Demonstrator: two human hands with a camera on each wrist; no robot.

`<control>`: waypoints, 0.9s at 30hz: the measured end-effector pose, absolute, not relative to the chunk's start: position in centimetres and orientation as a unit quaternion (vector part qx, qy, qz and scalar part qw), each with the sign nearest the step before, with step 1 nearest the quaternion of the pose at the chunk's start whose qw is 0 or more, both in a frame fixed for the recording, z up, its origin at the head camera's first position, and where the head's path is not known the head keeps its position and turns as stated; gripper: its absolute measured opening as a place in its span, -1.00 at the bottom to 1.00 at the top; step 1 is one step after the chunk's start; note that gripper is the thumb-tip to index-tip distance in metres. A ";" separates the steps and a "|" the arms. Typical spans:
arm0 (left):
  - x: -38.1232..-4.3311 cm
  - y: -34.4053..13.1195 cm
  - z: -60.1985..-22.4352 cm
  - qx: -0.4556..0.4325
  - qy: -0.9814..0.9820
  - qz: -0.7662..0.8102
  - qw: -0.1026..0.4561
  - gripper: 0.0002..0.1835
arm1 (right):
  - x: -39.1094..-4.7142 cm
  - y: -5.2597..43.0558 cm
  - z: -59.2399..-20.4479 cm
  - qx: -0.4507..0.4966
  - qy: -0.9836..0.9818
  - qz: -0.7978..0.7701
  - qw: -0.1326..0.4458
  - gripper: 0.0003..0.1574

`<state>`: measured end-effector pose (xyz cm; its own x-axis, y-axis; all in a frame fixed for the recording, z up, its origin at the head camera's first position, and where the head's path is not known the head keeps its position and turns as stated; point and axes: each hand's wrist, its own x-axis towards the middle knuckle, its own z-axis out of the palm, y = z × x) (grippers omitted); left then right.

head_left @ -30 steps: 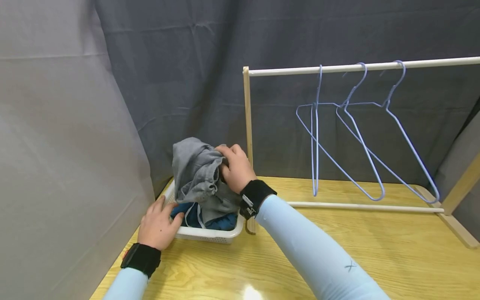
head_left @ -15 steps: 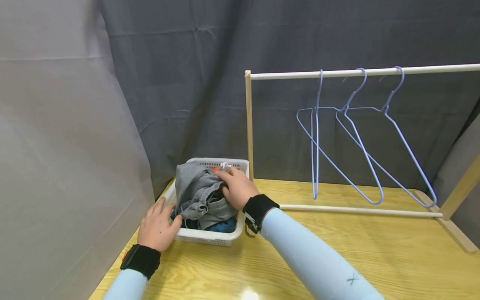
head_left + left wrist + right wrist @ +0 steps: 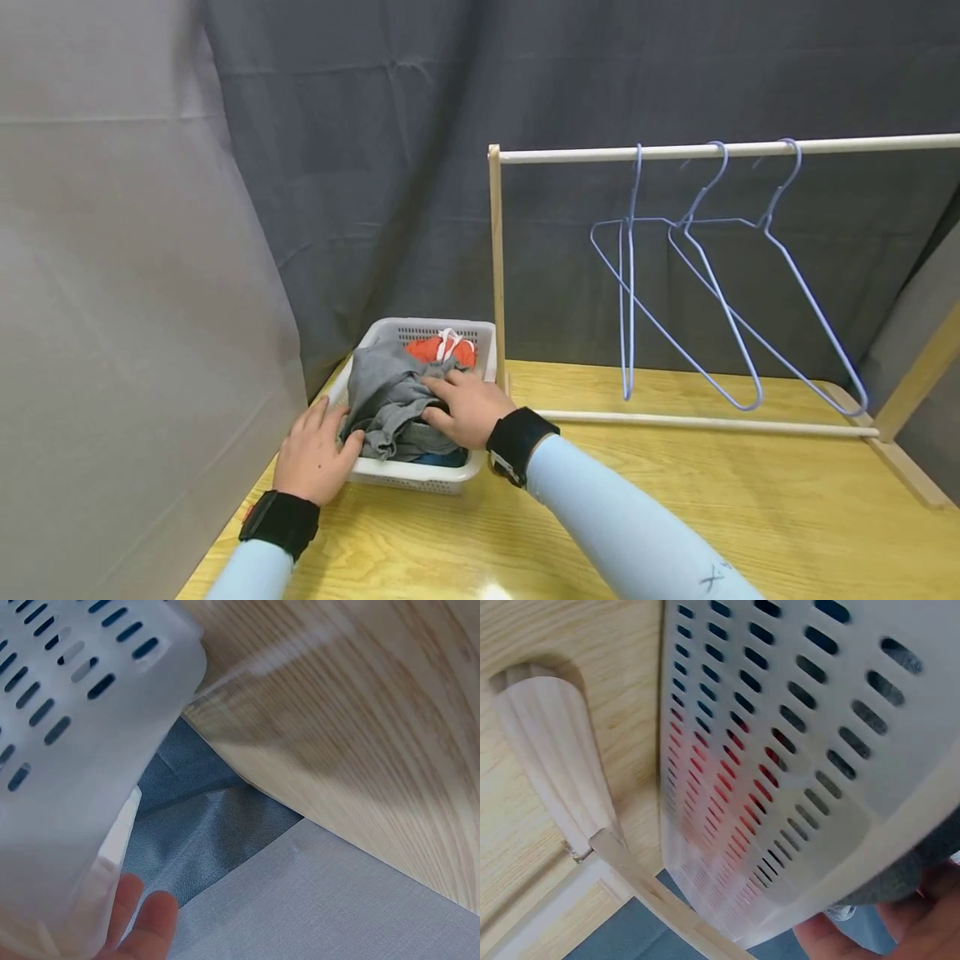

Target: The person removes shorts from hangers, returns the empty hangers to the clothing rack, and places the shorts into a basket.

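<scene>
In the head view, a grey garment [image 3: 382,404] with a gathered edge lies bunched in a white plastic basket [image 3: 408,475]. My right hand [image 3: 468,410] rests on top of it near the basket's right rim, fingers spread over the cloth. My left hand [image 3: 315,454] holds the front left corner of the basket, thumb over the rim and the other fingers along the left side. Behind the grey cloth shows a red garment [image 3: 426,348] with white cord. A bit of blue garment [image 3: 446,458] peeks out at the front.
Right of the basket stands a wooden rack with a white top rail [image 3: 570,156] and a lower bar [image 3: 675,422]. Three blue hangers [image 3: 727,304] hang from the rail. A light cloth wall [image 3: 135,333] closes off the left side.
The grey garment has come down from above the basket and settled inside, with my right hand lowering along with it. The red garment behind is now uncovered. My left hand has barely moved.
</scene>
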<state>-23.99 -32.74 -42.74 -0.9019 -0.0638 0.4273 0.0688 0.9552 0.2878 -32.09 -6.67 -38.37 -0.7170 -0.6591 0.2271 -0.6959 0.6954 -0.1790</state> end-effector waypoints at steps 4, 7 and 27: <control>-24.0 -32.5 -42.8 -0.002 -0.962 -0.157 0.223 -0.48 | -32.0 -6.4 -39.5 0.376 -0.918 0.104 0.069 -0.26; -24.2 -32.4 -42.8 -0.004 -0.960 -0.162 0.228 -0.48 | -31.9 -6.2 -40.2 0.379 -0.919 0.093 0.060 -0.26; -24.8 -33.5 -42.6 -0.010 -0.964 -0.172 0.201 -0.39 | -31.3 -4.6 -41.0 0.391 -0.899 0.177 0.084 -0.27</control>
